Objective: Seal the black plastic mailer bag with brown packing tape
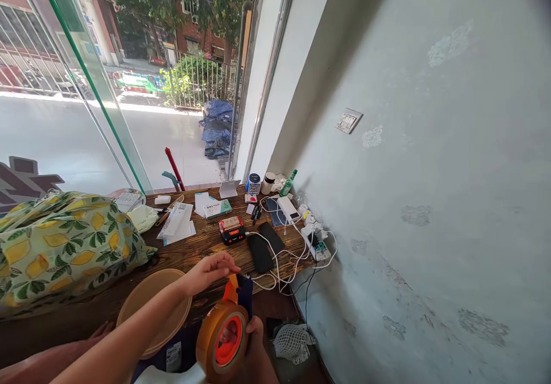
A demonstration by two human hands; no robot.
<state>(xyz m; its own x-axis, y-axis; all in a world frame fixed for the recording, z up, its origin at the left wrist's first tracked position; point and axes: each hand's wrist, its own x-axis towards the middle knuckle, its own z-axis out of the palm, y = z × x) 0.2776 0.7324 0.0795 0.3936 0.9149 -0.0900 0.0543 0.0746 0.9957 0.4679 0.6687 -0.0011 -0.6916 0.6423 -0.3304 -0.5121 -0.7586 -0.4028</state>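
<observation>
My left hand (210,270) reaches in from the lower left, its fingers pinched together at the top of a tape dispenser, where the tape end would be; what they grip is too small to make out. My right hand (255,346) holds the dispenser from below and behind, fingers wrapped round it. The dispenser carries a roll of brown packing tape (210,338) on an orange-red hub (228,341), with an orange and dark blue head (240,291). It is held in front of the wooden table's (202,249) near edge.
A round tan tray (148,301) lies under my left forearm. A lemon-print bag (64,246) fills the table's left. Behind are papers (176,223), a red-black battery pack (231,232), black phones (260,253), white cables and a power strip (317,247) by the wall. Another hand (101,331) shows at lower left.
</observation>
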